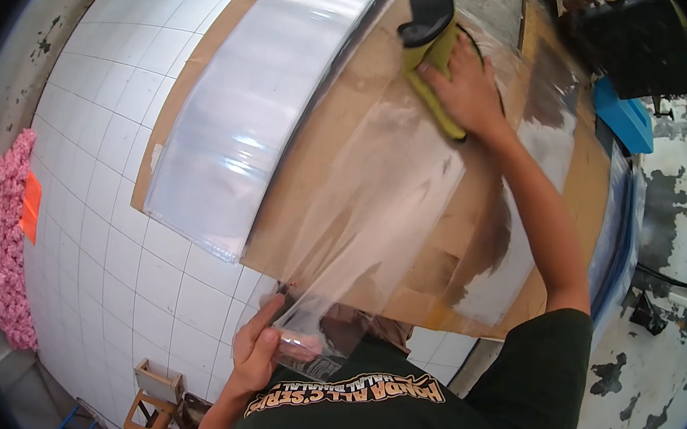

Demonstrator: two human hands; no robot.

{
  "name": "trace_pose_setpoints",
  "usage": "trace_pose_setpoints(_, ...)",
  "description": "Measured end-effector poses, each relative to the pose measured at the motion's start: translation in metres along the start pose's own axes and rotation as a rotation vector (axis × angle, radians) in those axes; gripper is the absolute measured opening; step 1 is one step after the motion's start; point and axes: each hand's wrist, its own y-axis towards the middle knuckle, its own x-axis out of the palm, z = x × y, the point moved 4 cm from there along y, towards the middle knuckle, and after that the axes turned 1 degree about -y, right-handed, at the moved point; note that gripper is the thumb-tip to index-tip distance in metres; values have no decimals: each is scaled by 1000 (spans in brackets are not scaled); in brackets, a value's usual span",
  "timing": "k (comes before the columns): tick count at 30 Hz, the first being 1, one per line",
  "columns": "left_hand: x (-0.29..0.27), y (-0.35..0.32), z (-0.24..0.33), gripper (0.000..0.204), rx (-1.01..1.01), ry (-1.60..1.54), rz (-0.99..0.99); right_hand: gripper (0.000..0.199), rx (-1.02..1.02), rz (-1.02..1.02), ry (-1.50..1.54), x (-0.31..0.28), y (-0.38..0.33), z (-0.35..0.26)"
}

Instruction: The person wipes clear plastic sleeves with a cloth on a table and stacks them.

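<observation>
My right hand [465, 90] grips a yellow-green cloth with a black side [427, 36], partly curled over, at the far end of a clear plastic sheet [389, 169]. The sheet runs toward me across a brown cardboard-covered work surface [313, 187]. At its near end, beyond the edge of the surface, my left hand [256, 347] holds the plastic between thumb and fingers. The plastic is pulled into long creases toward that hand. Some of the left fingers show only through the clear film.
A stack of clear plastic sheets [246, 114] lies on the left of the surface. To the right are a worn whitish patch [516, 223], a blue plastic holder [622, 117] and hanging plastic sheets [619, 233]. Pink bundled material [13, 249] and a wooden stool [149, 415] stand on the tiled floor.
</observation>
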Motion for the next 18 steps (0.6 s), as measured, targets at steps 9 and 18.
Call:
trace_pose_setpoints(9,-11,-2,-14,64,-25,-59,47,67,275,83,190,-6,91,122)
trace_pose_setpoints(18,10,3,4,57,47,-177,30,43,286,754,273,-71,50,100)
